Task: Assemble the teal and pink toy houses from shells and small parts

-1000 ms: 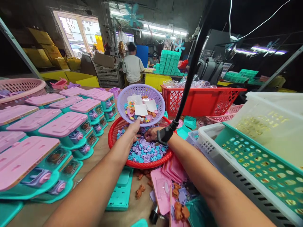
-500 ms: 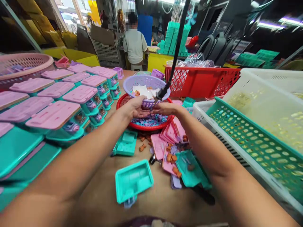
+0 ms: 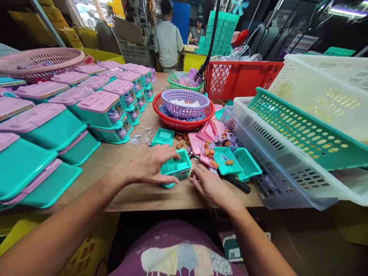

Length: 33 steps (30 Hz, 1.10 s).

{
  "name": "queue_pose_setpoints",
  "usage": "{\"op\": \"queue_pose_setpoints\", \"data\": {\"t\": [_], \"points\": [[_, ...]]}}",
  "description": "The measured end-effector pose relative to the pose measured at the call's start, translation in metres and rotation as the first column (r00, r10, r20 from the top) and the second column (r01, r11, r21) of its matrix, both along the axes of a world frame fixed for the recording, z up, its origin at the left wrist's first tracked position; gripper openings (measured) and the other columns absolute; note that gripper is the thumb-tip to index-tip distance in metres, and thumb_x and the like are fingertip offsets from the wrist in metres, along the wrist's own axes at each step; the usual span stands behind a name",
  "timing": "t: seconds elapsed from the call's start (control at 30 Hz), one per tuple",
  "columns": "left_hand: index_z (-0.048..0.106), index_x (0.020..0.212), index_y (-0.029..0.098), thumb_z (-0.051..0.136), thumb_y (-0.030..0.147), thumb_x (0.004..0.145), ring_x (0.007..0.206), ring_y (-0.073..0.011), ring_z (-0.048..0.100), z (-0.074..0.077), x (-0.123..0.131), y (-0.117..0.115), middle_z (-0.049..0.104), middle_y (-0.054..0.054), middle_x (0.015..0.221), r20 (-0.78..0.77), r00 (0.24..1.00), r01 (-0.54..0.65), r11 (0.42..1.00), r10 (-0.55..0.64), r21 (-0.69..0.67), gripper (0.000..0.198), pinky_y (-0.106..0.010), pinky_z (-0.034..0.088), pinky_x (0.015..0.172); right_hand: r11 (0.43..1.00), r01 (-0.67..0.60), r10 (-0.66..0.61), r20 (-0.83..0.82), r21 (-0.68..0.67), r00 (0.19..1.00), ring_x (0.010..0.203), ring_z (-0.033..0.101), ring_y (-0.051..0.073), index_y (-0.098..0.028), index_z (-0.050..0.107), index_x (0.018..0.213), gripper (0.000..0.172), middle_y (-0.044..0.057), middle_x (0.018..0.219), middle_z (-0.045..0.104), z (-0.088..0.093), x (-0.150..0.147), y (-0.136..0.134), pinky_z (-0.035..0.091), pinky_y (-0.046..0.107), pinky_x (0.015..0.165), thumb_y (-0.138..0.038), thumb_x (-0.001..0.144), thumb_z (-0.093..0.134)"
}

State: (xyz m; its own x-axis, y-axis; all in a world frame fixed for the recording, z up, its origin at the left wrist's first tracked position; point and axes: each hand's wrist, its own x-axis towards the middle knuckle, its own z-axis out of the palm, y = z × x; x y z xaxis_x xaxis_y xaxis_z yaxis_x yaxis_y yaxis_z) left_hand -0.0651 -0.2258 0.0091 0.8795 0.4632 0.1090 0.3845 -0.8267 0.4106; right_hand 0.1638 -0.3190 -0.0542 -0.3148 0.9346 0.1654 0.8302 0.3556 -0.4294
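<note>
My left hand reaches over the near table with thumb and fingers spread, at the left side of a teal plastic box. The box's open hollow faces up, and the hand partly covers it. My right hand is just right of the box, fingers curled together near the tabletop; whatever they may pinch is hidden. Beyond the hands, a purple basket holding white paper sits in a red basket of small purple and blue pieces. Pink lids, orange-brown figures and teal trays lie right of the box.
Stacked teal boxes with pink lids fill the left side. White crates and a green perforated basket line the right. A black-handled tool lies near the front edge. Two people are in the background, beyond a red crate.
Both hands have come back from the purple and red baskets to the teal box near me. My left hand is now spread, and my right fingers are curled. The view has tilted down.
</note>
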Motion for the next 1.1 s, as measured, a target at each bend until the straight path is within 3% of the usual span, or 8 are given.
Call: {"op": "queue_pose_setpoints", "data": {"t": [0.1, 0.27, 0.4, 0.5, 0.6, 0.8, 1.1], "points": [[0.061, 0.117, 0.017, 0.062, 0.055, 0.085, 0.106, -0.0305, 0.055, -0.031, -0.017, -0.018, 0.066, -0.012, 0.11, -0.125, 0.99, -0.031, 0.969, 0.063, 0.244, 0.05, -0.046, 0.038, 0.094, 0.991, 0.108, -0.109, 0.015, 0.073, 0.994, 0.082, 0.055, 0.019, -0.016, 0.06, 0.092, 0.015, 0.008, 0.093, 0.059, -0.039, -0.016, -0.004, 0.047, 0.032, 0.073, -0.023, 0.098, 0.048], [0.064, 0.098, 0.019, 0.052, 0.052, 0.093, 0.096, -0.0278, 0.056, -0.056, -0.032, -0.03, 0.067, -0.009, 0.095, -0.148, 0.956, -0.184, 0.911, 0.252, 0.368, 0.036, -0.041, 0.037, 0.083, 0.969, 0.14, -0.145, 0.008, 0.201, 0.989, 0.107, 0.053, 0.024, -0.02, 0.067, 0.096, 0.015, 0.011, 0.116, 0.059, -0.049, -0.018, 0.004, 0.045, 0.04, 0.091, -0.025, 0.096, 0.054], [0.062, 0.095, 0.02, 0.052, 0.052, 0.093, 0.094, -0.0276, 0.057, -0.06, -0.037, -0.04, 0.068, -0.008, 0.092, -0.1, 0.916, -0.312, 0.848, 0.388, 0.428, 0.034, -0.041, 0.036, 0.079, 0.958, 0.114, -0.105, -0.051, 0.262, 0.993, 0.101, 0.057, 0.024, -0.019, 0.067, 0.103, 0.014, 0.011, 0.107, 0.062, -0.052, -0.01, 0.007, 0.05, 0.039, 0.087, -0.024, 0.095, 0.055], [0.061, 0.095, 0.02, 0.061, 0.052, 0.087, 0.095, -0.0291, 0.057, -0.061, -0.035, -0.044, 0.067, -0.008, 0.092, -0.1, 0.898, -0.343, 0.824, 0.429, 0.452, 0.033, -0.042, 0.036, 0.078, 0.941, 0.151, -0.109, -0.152, 0.302, 0.982, 0.105, 0.059, 0.024, -0.02, 0.059, 0.122, 0.026, 0.012, 0.11, 0.062, -0.053, -0.005, 0.012, 0.051, 0.039, 0.09, -0.02, 0.097, 0.05], [0.06, 0.089, 0.02, 0.064, 0.049, 0.085, 0.094, -0.0297, 0.057, -0.063, -0.032, -0.044, 0.066, -0.008, 0.09, -0.111, 0.888, -0.352, 0.816, 0.446, 0.459, 0.029, -0.042, 0.035, 0.078, 0.924, 0.184, -0.123, -0.196, 0.336, 0.973, 0.106, 0.058, 0.023, -0.02, 0.059, 0.121, 0.025, 0.012, 0.112, 0.061, -0.049, -0.002, 0.013, 0.05, 0.039, 0.091, -0.02, 0.098, 0.047], [0.059, 0.085, 0.019, 0.057, 0.041, 0.089, 0.095, -0.0306, 0.056, -0.062, -0.027, -0.046, 0.065, -0.009, 0.091, -0.09, 0.884, -0.384, 0.823, 0.458, 0.419, 0.022, -0.045, 0.035, 0.078, 0.973, 0.015, -0.036, 0.092, 0.228, 0.995, 0.096, 0.055, 0.021, -0.023, 0.069, 0.096, 0.017, 0.006, 0.1, 0.063, -0.038, -0.001, 0.005, 0.043, 0.037, 0.084, -0.029, 0.098, 0.053], [0.059, 0.092, 0.019, 0.058, 0.043, 0.089, 0.099, -0.0292, 0.055, -0.07, -0.023, -0.05, 0.066, -0.01, 0.097, -0.003, 0.853, -0.471, 0.773, 0.521, 0.424, 0.024, -0.044, 0.038, 0.082, 0.981, -0.042, -0.019, 0.308, 0.191, 0.951, 0.092, 0.053, 0.022, -0.023, 0.069, 0.086, 0.019, 0.005, 0.093, 0.065, -0.021, -0.013, 0.009, 0.032, 0.038, 0.075, -0.031, 0.097, 0.056]]}}
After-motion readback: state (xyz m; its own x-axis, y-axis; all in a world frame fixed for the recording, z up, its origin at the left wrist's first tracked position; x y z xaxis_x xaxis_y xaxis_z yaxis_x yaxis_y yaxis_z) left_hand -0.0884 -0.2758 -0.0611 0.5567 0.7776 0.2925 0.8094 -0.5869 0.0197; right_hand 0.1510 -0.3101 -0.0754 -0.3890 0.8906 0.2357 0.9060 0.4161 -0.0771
